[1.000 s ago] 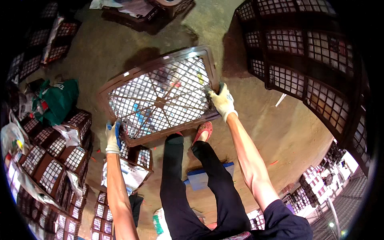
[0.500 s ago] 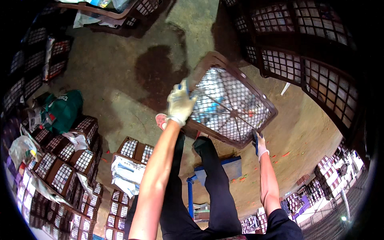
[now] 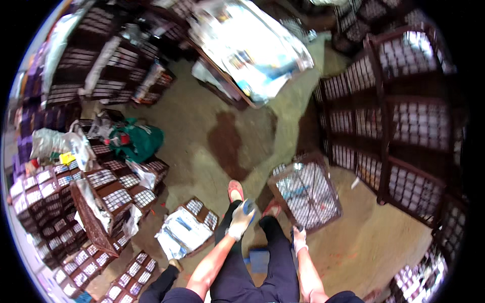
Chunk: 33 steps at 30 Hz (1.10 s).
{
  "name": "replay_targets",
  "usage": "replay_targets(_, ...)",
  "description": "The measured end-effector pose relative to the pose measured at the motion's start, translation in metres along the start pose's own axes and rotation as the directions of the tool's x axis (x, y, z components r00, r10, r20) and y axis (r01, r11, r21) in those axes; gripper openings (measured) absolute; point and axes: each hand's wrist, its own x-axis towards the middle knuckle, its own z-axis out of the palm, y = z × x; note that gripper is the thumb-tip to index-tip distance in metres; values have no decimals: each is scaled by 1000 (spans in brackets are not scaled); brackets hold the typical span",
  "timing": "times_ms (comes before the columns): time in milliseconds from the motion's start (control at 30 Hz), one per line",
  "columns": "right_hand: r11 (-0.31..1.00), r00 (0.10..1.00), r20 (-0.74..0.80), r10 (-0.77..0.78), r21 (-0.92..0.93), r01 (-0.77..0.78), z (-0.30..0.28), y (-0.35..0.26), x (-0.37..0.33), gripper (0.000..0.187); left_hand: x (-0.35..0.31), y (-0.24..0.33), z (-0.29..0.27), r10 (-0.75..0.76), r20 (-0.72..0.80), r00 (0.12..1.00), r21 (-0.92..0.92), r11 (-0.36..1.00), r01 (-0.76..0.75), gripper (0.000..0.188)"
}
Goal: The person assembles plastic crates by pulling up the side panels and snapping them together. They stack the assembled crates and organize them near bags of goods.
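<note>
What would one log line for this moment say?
left hand: gloved, over knees, grip unclear | right hand: gloved, beside mesh crate | crate: on floor, by stacked crates

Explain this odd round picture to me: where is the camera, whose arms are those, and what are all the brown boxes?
The camera sits on a person's head and looks straight down through a very wide lens, so straight edges bend near the rim. The two arms rising from the lower edge are the wearer's own. Both hands wear pale work gloves: the left hand is raised in front of the dark trousers, with something blue at its fingers that is too blurred to name; the right hand hangs low near a brown lattice crate on the dirt floor. Whether it touches the crate is unclear. More crates are stacked at right and lie scattered at left, beside a green bag. The red shoes are the wearer's feet.
</note>
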Motion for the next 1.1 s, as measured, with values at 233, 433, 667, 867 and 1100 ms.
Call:
replay_targets(233, 978, 937, 348, -15, 199, -58, 11, -206, -4, 12, -20, -27, -127, -364, -110, 925, -589, 773, 234, 23)
replay_targets(433, 944, 930, 368, 23, 297, -141, 29, -343, 7, 14, 12, 0, -213, -337, 40, 941, -659, 699, 279, 20)
replay_targets(667, 808, 803, 99, -588, 107, 579, 70, -634, -10, 26, 98, 114, -353, -220, -161, 962, -754, 656, 24, 25)
replay_targets(867, -32, -130, -214, -968, -409, 912, 99, -941, -64, 30, 161, 178, -437, -119, -221, 968, -800, 590, -110, 28)
replay_targets(1100, -319, -248, 208, -946, -726, 609, 89, -1057, -33, 36, 222, 293, -498, -17, -257, 966, -819, 534, -209, 30)
